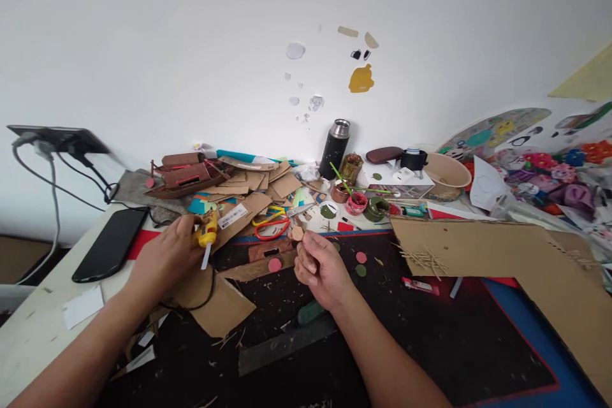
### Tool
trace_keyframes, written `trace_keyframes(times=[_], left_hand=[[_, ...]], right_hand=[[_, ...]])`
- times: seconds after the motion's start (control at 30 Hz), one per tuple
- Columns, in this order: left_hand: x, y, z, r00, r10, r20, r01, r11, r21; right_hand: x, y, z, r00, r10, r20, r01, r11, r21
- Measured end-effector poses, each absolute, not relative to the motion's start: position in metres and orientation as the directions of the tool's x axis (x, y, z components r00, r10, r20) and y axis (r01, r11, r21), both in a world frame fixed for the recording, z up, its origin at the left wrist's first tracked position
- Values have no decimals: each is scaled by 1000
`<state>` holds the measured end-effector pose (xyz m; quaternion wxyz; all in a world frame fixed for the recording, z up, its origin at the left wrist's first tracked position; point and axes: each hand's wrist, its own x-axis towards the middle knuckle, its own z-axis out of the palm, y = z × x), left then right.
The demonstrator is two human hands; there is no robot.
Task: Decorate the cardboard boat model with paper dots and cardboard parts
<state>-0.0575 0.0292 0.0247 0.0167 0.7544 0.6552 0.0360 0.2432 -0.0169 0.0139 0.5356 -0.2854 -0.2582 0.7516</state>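
Note:
My left hand (pixel 167 255) is wrapped round a yellow glue gun (pixel 208 231), a whitish stick jutting from its lower end. Between the fingertips of my right hand (pixel 320 264) is a small round tan disc (pixel 297 233). Just left of that hand, a brown painted cardboard piece (pixel 268 250) with a dark slot lies on the black mat (pixel 396 325), a pink disc (pixel 275 264) at its lower edge. Orange-handled scissors (pixel 271 229) lie behind it. Flat brown cardboard (pixel 222 306) is below my left hand.
Paint jars (pixel 356 203), a black flask (pixel 335 148) and cardboard scraps (pixel 248 182) line the back. A phone (pixel 111 245) lies at left. Large cardboard (pixel 468 247) with thin sticks (pixel 425 258) is at right. Pink and green discs (pixel 361 270) lie right of my right hand.

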Motion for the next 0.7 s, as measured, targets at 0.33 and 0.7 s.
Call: trace_keyframes(times=[0.33,0.7], left_hand=[[-68,32,15,189,981,35,964,-193,181],[-35,-2,45,462,846,266,786,-530,319]], right_hand=[[238,-20,13,-214,967,-137,-564,-237,-791],[243,-28,10,-121,983,-135,-202,-158,-967]])
